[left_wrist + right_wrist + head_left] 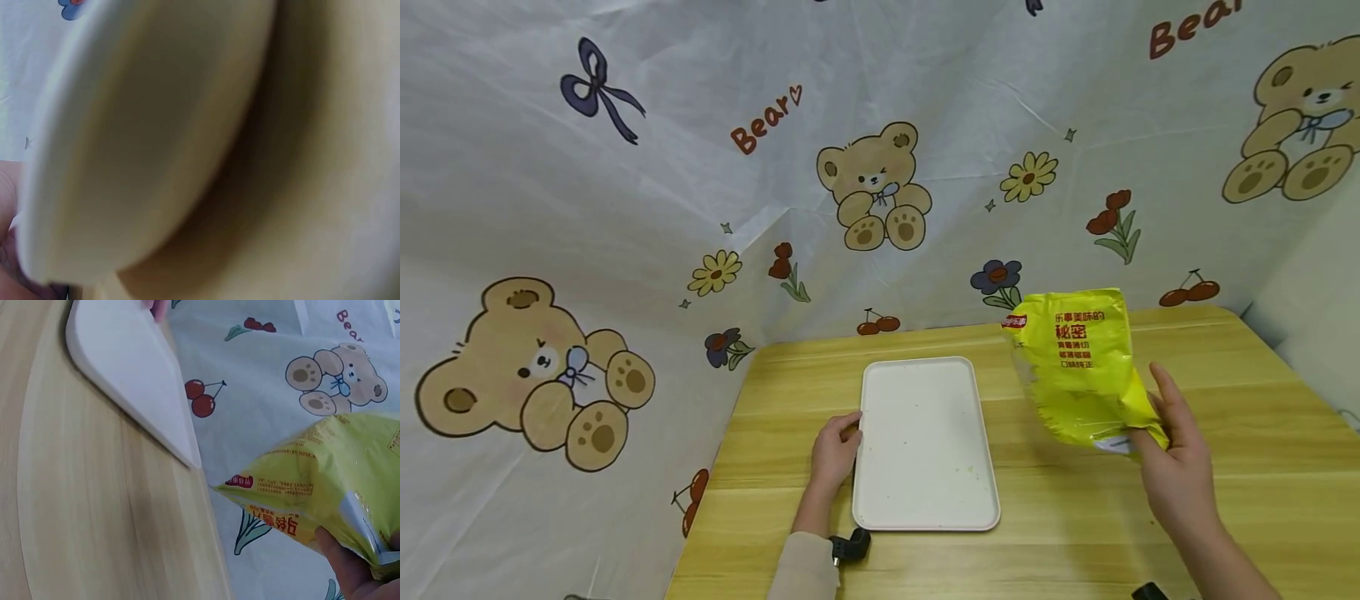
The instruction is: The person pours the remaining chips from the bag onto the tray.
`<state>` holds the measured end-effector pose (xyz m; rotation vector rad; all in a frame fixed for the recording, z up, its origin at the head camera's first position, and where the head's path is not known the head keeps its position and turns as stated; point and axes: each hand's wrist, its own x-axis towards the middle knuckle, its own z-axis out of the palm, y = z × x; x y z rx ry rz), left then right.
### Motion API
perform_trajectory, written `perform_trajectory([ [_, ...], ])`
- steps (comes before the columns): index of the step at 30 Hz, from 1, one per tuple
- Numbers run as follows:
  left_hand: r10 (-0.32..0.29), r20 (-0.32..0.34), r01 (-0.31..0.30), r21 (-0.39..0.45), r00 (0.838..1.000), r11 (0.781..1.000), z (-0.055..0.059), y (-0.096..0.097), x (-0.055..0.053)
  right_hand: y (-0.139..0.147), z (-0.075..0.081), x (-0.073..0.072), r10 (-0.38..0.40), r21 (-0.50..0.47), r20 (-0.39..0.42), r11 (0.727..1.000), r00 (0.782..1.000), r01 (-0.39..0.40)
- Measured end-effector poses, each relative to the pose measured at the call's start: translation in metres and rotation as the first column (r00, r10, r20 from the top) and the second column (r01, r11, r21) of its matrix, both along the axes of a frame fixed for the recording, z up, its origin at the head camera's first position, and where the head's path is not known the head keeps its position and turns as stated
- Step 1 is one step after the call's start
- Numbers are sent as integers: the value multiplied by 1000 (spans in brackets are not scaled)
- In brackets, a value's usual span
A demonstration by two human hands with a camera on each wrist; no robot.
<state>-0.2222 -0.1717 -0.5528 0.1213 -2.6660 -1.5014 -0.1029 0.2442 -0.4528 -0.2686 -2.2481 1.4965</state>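
A white rectangular tray lies on the table with a few tiny specks on its surface. At its left rim, my left hand holds the edge with bent fingers. Close up in the left wrist view, the tray's blurred side covers most of that hand. To the right of the tray, my right hand grips a yellow potato chip bag by its lower right corner. The bag is held above the table, its red-lettered face toward the head camera. In the right wrist view, the thumb and fingers pinch the crumpled bag.
The wooden table meets a white cloth backdrop printed with bears and flowers. A black device sits at the left wrist, close to the tray's near left corner. Another black piece shows near the right forearm.
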Motion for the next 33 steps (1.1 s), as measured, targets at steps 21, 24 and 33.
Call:
perform_trajectory([
  [21,6,-12,-6,-13,1000,1000,-1,0,1,6,17,8,212,-427,-190,861,959,-276],
  [24,5,-14,-6,-11,1000,1000,-1,0,0,9,16,7,246,-492,-222,807,944,-326],
  [33,1,-16,-2,-23,1000,1000,0,0,0,19,21,6,209,-397,-164,880,964,-259],
])
